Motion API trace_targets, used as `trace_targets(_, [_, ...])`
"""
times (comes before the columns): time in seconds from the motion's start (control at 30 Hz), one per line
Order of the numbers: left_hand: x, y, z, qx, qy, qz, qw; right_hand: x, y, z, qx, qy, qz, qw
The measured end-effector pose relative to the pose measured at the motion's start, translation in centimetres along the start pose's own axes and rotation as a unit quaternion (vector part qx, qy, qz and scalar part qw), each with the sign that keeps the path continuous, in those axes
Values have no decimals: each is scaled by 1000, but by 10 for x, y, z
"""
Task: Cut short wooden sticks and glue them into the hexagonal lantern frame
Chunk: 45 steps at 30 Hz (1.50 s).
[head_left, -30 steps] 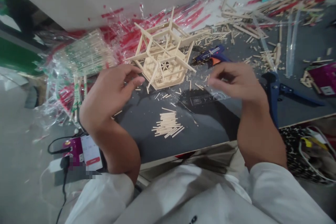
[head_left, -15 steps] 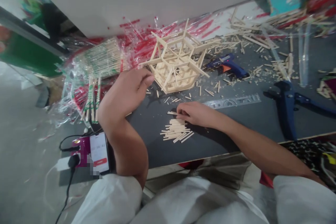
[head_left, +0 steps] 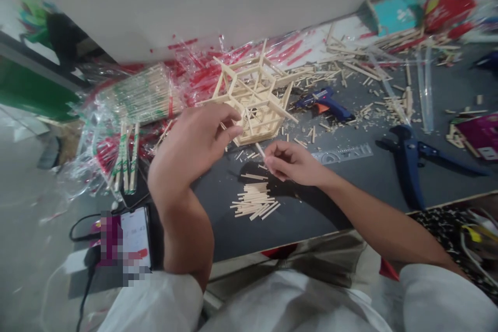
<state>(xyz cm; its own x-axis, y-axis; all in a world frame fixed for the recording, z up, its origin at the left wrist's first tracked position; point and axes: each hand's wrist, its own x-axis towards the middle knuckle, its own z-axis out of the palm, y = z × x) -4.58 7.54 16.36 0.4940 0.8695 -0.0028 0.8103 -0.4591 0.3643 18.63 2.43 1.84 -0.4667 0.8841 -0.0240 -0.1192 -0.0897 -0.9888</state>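
A six-sided open frame of pale wooden sticks stands on the dark table in the head view. My left hand is at its near left side, thumb and bent forefinger closed about a part of it; the exact grip is partly hidden by the hand. To the right and nearer me, my right hand pinches one short wooden stick, whose far end points toward the frame's lower edge. Below that hand lies a loose pile of short cut sticks.
A blue glue gun, a clear ruler and a blue-handled cutter lie to the right. Wrapped sticks in plastic are at the left, above a phone. Stick offcuts litter the back.
My right hand has lifted from the pile with a short stick in its fingers, moving toward the frame. My left fingers have moved right over the frame's near left side. The view has shifted slightly.
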Motion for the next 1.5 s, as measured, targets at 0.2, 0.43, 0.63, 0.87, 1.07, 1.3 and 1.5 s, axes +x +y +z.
trace_targets(0.2, [10,29,22,4,-30,123,992,2,1,-4,144,3,-2,990])
trace_targets(0.43, [12,48,32,71,-52,118,989,3,1,-9,190,-6,-32,981])
trace_targets(0.63, [13,52,31,92,-71,111,987,3,2,-13,185,-16,-48,981])
trace_targets(0.87, [10,54,37,62,-77,147,984,-3,-5,-19,156,-19,-89,983])
trace_targets(1.07, [15,50,41,17,-64,164,984,-4,-5,-26,122,4,-96,988])
trace_targets(1.3, [21,36,40,-1,-63,202,977,-2,-7,-28,115,-23,-101,988])
trace_targets(1.5, [22,29,41,1,-51,197,979,-3,-11,-30,99,-19,-112,989])
